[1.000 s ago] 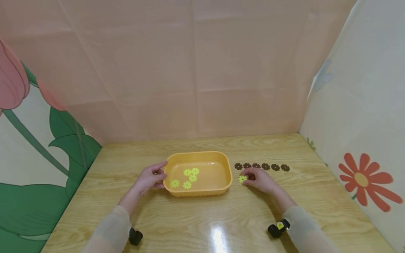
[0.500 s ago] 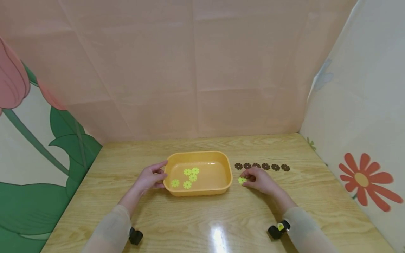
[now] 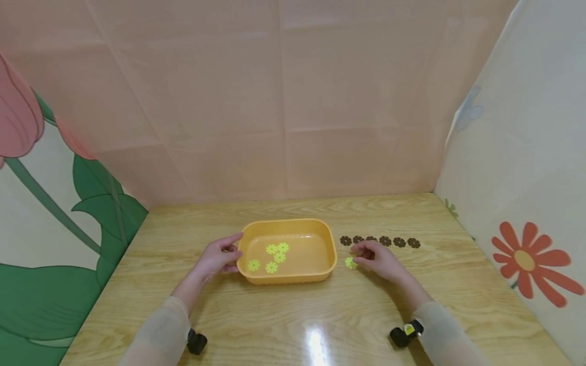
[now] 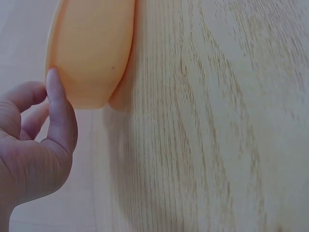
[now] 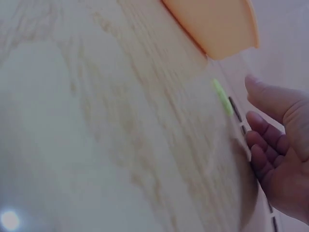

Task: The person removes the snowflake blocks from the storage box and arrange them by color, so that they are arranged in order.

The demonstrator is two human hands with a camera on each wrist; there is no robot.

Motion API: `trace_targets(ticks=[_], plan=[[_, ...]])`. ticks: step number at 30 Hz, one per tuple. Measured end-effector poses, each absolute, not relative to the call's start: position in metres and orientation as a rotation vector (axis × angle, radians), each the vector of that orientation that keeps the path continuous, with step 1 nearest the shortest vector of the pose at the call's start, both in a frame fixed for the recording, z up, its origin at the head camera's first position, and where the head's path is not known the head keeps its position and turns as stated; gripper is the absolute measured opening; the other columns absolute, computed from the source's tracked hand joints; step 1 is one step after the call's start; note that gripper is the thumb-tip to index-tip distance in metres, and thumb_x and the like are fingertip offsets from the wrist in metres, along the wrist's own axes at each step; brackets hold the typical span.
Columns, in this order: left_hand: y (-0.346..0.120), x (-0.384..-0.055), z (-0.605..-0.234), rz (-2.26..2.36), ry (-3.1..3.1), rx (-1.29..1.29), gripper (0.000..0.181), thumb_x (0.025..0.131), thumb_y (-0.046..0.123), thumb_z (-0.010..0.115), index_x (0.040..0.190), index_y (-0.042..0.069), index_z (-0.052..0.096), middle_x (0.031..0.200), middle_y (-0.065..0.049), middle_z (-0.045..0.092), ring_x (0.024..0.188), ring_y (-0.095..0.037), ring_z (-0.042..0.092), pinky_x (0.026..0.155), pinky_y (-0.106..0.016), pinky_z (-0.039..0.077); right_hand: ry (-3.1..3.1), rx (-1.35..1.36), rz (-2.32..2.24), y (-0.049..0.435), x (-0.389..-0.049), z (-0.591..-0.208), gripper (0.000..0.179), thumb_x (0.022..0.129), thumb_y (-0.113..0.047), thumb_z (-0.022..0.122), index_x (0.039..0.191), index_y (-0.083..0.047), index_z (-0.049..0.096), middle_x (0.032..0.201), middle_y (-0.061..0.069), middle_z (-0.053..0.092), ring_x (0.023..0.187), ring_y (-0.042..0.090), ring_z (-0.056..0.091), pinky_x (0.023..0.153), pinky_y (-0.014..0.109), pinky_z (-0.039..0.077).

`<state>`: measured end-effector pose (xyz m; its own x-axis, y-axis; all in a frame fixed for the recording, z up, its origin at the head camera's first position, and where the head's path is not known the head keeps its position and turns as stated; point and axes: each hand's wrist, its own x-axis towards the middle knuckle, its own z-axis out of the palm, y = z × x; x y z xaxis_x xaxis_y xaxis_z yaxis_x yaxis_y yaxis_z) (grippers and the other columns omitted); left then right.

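Note:
My left hand (image 3: 217, 260) grips the left end of an orange-yellow plastic tray (image 3: 320, 276), thumb and fingers at its rim. In the left wrist view the thumb (image 4: 59, 104) lies against the tray's outer wall (image 4: 96, 63). Right of the tray, a yellow-green flower-shaped piece (image 3: 350, 263) lies flat on the table. My right hand (image 3: 379, 262) hovers just beside that piece, fingers loosely bent and holding nothing. The right wrist view shows a gap between this hand (image 5: 285, 145) and the flower piece (image 5: 222, 96).
Several yellow-green flower pieces (image 3: 279, 257) lie inside the tray. A row of several dark brown flower pieces (image 3: 399, 242) runs along the table (image 3: 274, 320) behind my right hand, which partly covers some. A pink sheet (image 3: 284, 101) stands behind the table.
My right hand has lowered the yellow-green flower piece onto the table, let go of it and drawn slightly away to the right. The left hand and the tray have stayed put.

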<state>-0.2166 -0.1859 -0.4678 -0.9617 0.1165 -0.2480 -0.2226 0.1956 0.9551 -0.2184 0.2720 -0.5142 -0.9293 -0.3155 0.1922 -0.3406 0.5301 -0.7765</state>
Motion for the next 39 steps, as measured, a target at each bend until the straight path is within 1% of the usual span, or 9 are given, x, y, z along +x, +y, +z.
trace_targets(ticks=[4, 10, 13, 19, 22, 27, 29, 33, 39], plan=[[-0.186, -0.216, -0.467, 1.841, 2.204, -0.090, 0.059, 0.092, -0.002, 0.067, 0.147, 0.010, 0.049, 0.097, -0.011, 0.049, 0.076, -0.018, 0.055, 0.063, -0.033, 0.063, -2.687, 0.626, 1.281, 0.265, -0.222, -0.506, 0.031, 0.086, -0.012, 0.078, 0.113, -0.002, 0.068, 0.096, 0.003, 0.063, 0.086, 0.017, 0.057, 0.073, 0.024, 0.055], [-0.186, -0.214, -0.465, 1.851, 2.197, -0.076, 0.059, 0.092, -0.001, 0.067, 0.147, 0.010, 0.048, 0.097, -0.010, 0.048, 0.075, -0.017, 0.054, 0.062, -0.032, 0.062, -2.578, 0.737, 1.230, 0.238, -0.228, -0.476, 0.032, 0.084, -0.003, 0.077, 0.114, 0.001, 0.067, 0.098, 0.014, 0.063, 0.085, 0.030, 0.058, 0.068, 0.030, 0.055], [-0.186, -0.213, -0.464, 1.853, 2.200, -0.073, 0.059, 0.092, -0.001, 0.067, 0.147, 0.009, 0.047, 0.096, -0.010, 0.048, 0.075, -0.017, 0.054, 0.062, -0.033, 0.063, -2.548, 0.822, 1.221, 0.220, -0.230, -0.460, 0.032, 0.084, -0.002, 0.077, 0.115, 0.000, 0.067, 0.098, 0.015, 0.063, 0.085, 0.033, 0.058, 0.066, 0.034, 0.056], [-0.186, -0.214, -0.465, 1.850, 2.204, -0.081, 0.060, 0.092, -0.001, 0.068, 0.147, 0.009, 0.048, 0.096, -0.010, 0.048, 0.075, -0.017, 0.055, 0.063, -0.034, 0.063, -2.506, 1.000, 1.186, 0.188, -0.236, -0.449, 0.033, 0.086, -0.007, 0.077, 0.116, -0.002, 0.067, 0.101, 0.010, 0.064, 0.088, 0.031, 0.058, 0.066, 0.040, 0.055], [-0.185, -0.215, -0.466, 1.851, 2.206, -0.081, 0.060, 0.091, -0.001, 0.068, 0.147, 0.009, 0.048, 0.096, -0.011, 0.049, 0.075, -0.017, 0.055, 0.063, -0.034, 0.063, -2.478, 1.068, 1.144, 0.175, -0.240, -0.454, 0.034, 0.085, -0.009, 0.078, 0.116, -0.002, 0.066, 0.101, 0.011, 0.065, 0.087, 0.030, 0.058, 0.066, 0.035, 0.055], [-0.184, -0.214, -0.464, 1.850, 2.207, -0.073, 0.060, 0.091, -0.001, 0.068, 0.147, 0.008, 0.048, 0.095, -0.010, 0.049, 0.074, -0.018, 0.055, 0.062, -0.035, 0.063, -2.567, 1.109, 1.132, 0.153, -0.243, -0.456, 0.035, 0.086, -0.008, 0.077, 0.118, 0.000, 0.065, 0.107, 0.012, 0.065, 0.092, 0.030, 0.060, 0.073, 0.038, 0.057], [-0.184, -0.214, -0.464, 1.851, 2.202, -0.071, 0.060, 0.091, -0.001, 0.068, 0.147, 0.008, 0.048, 0.095, -0.010, 0.048, 0.074, -0.018, 0.055, 0.062, -0.034, 0.063, -2.625, 1.114, 1.127, 0.146, -0.245, -0.457, 0.035, 0.087, -0.007, 0.077, 0.119, 0.000, 0.065, 0.111, 0.012, 0.065, 0.095, 0.030, 0.061, 0.076, 0.042, 0.058], [-0.185, -0.214, -0.465, 1.854, 2.192, -0.067, 0.060, 0.091, -0.001, 0.068, 0.147, 0.008, 0.047, 0.096, -0.010, 0.047, 0.074, -0.017, 0.055, 0.062, -0.033, 0.063, -2.680, 1.126, 1.078, 0.133, -0.252, -0.461, 0.037, 0.087, -0.008, 0.076, 0.122, -0.001, 0.064, 0.116, 0.010, 0.065, 0.100, 0.028, 0.061, 0.083, 0.041, 0.058], [-0.185, -0.215, -0.464, 1.848, 2.189, -0.073, 0.060, 0.092, -0.001, 0.067, 0.147, 0.010, 0.048, 0.096, -0.011, 0.047, 0.075, -0.017, 0.054, 0.063, -0.033, 0.063, -2.775, 1.146, 0.999, 0.115, -0.259, -0.461, 0.039, 0.089, -0.007, 0.073, 0.127, -0.001, 0.063, 0.125, 0.012, 0.064, 0.109, 0.030, 0.060, 0.096, 0.044, 0.052]])
